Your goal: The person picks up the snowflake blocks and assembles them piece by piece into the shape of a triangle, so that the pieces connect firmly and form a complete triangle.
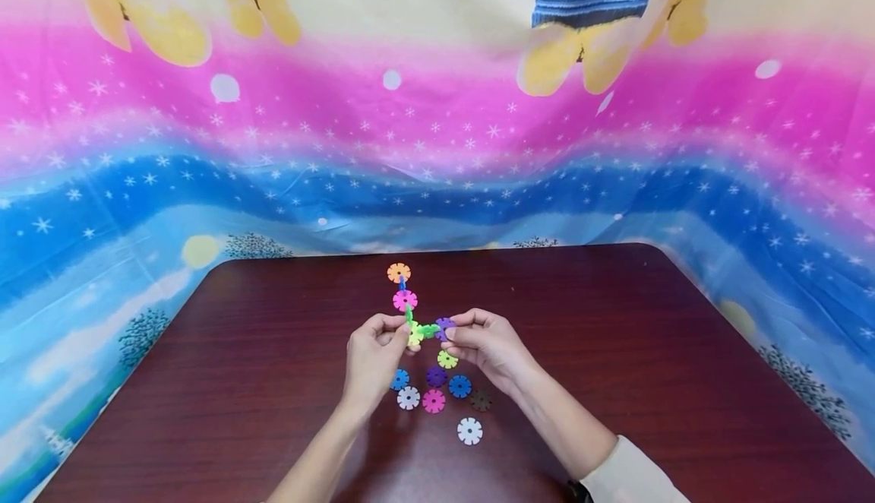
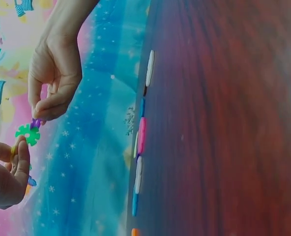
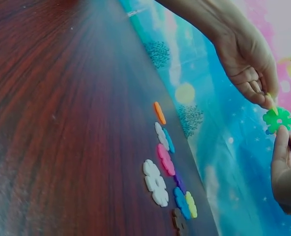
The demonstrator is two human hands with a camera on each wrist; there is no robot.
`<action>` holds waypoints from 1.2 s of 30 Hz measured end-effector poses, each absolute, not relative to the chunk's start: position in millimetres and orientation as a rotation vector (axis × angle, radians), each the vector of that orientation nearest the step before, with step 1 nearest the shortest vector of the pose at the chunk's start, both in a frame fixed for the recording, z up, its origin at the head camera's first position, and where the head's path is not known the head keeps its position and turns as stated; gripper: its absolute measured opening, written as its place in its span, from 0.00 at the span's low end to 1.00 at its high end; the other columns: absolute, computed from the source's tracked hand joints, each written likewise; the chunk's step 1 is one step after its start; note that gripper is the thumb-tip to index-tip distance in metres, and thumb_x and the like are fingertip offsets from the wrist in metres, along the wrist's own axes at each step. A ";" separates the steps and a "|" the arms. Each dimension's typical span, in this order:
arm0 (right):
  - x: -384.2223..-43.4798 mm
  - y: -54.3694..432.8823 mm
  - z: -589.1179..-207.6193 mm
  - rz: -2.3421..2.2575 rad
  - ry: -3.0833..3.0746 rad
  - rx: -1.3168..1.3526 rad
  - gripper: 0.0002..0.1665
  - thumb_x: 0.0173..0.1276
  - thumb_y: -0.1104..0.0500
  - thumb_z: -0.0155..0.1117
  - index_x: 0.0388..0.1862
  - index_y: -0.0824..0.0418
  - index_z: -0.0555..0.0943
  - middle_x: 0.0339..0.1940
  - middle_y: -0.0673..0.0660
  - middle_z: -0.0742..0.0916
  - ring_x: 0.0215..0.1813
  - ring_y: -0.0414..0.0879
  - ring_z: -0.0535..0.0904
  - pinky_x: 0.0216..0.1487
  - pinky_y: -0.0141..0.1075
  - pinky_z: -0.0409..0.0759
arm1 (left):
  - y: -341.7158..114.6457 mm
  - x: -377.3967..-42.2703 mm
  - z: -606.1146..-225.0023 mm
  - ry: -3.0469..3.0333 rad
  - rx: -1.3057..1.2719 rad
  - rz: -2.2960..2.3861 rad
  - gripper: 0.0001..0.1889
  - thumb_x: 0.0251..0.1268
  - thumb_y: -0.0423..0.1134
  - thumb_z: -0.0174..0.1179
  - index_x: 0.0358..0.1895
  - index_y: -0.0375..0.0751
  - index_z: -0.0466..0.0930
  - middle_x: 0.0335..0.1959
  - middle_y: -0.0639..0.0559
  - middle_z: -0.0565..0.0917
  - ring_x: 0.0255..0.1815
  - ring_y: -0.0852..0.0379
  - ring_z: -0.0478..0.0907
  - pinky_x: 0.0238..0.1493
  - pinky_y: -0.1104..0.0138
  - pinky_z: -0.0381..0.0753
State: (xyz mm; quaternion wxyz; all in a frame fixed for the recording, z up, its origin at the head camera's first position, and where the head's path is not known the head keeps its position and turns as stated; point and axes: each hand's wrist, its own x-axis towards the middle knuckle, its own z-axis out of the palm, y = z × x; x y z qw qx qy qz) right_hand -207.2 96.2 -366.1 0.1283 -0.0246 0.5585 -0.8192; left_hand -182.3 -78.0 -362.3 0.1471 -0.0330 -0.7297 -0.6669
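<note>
Both hands hold a chain of notched plastic discs above the table. My left hand [image 1: 374, 359] pinches its yellow disc [image 1: 415, 334] between thumb and fingers. My right hand [image 1: 495, 347] pinches a purple disc [image 1: 445, 328] at the right end. Between them sits a green disc [image 3: 278, 120], joined to both. From the yellow one, another green disc [image 1: 409, 314], a pink disc [image 1: 405, 301], a blue disc seen edge-on [image 1: 402, 284] and an orange disc [image 1: 399, 273] run up and away. Fingertips partly cover the yellow and purple discs.
Several loose discs lie on the dark red table [image 1: 273, 412] below the hands: white [image 1: 469, 431], pink [image 1: 434, 401], blue [image 1: 460, 387], purple [image 1: 437, 375], yellow-green [image 1: 447, 359] and brown [image 1: 481, 400]. An orange disc [image 3: 160, 113] lies there too. A printed cloth [image 1: 437, 131] hangs behind.
</note>
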 end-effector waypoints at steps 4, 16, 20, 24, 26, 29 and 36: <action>-206.8 99.1 -361.2 -2.379 1.583 -0.107 0.06 0.61 0.73 0.59 0.35 0.65 0.76 0.27 0.58 0.84 0.29 0.45 0.83 0.35 0.33 0.81 | -80.4 -182.9 -358.8 -2.134 -0.134 -1.867 0.07 0.60 0.29 0.59 0.39 0.28 0.79 0.26 0.41 0.83 0.26 0.47 0.82 0.30 0.67 0.80; -203.9 97.1 -356.6 -2.373 1.591 -0.161 0.06 0.62 0.73 0.58 0.36 0.66 0.75 0.27 0.58 0.85 0.29 0.44 0.83 0.35 0.32 0.81 | -84.7 -192.4 -361.5 -2.027 -0.629 -1.061 0.16 0.47 0.30 0.70 0.43 0.36 0.80 0.43 0.47 0.80 0.50 0.54 0.72 0.52 0.60 0.70; -201.0 94.5 -356.7 -2.333 1.641 -0.200 0.07 0.61 0.72 0.60 0.37 0.68 0.74 0.30 0.59 0.85 0.29 0.45 0.83 0.36 0.33 0.81 | -84.8 -193.2 -361.2 -2.121 -0.784 -0.915 0.13 0.46 0.32 0.71 0.38 0.39 0.81 0.38 0.50 0.82 0.48 0.54 0.73 0.56 0.56 0.65; -198.4 92.7 -355.5 -2.308 1.684 -0.221 0.08 0.61 0.72 0.60 0.38 0.70 0.73 0.31 0.60 0.84 0.29 0.45 0.83 0.36 0.33 0.81 | -85.8 -193.1 -362.5 -2.182 -0.795 -0.896 0.09 0.46 0.31 0.71 0.31 0.41 0.81 0.31 0.54 0.81 0.41 0.57 0.75 0.60 0.56 0.63; -197.7 92.5 -355.1 -2.306 1.693 -0.226 0.08 0.61 0.72 0.60 0.38 0.71 0.73 0.31 0.60 0.84 0.29 0.45 0.83 0.36 0.33 0.81 | -86.4 -193.1 -363.1 -2.195 -0.791 -0.912 0.08 0.46 0.31 0.71 0.29 0.42 0.81 0.28 0.56 0.81 0.38 0.59 0.75 0.61 0.56 0.62; -197.6 93.2 -355.4 -2.308 1.687 -0.238 0.07 0.62 0.71 0.60 0.39 0.70 0.74 0.30 0.59 0.84 0.29 0.45 0.83 0.36 0.33 0.81 | -87.3 -193.1 -363.8 -2.198 -0.798 -0.927 0.08 0.46 0.31 0.71 0.28 0.42 0.81 0.25 0.58 0.79 0.34 0.62 0.74 0.61 0.56 0.62; -203.1 102.4 -363.8 -2.197 1.904 -0.305 0.11 0.66 0.62 0.59 0.40 0.70 0.75 0.29 0.58 0.82 0.31 0.48 0.83 0.38 0.38 0.81 | -91.7 -192.0 -363.7 -2.201 -0.782 -0.943 0.07 0.46 0.30 0.71 0.26 0.43 0.81 0.23 0.60 0.78 0.29 0.63 0.72 0.49 0.60 0.69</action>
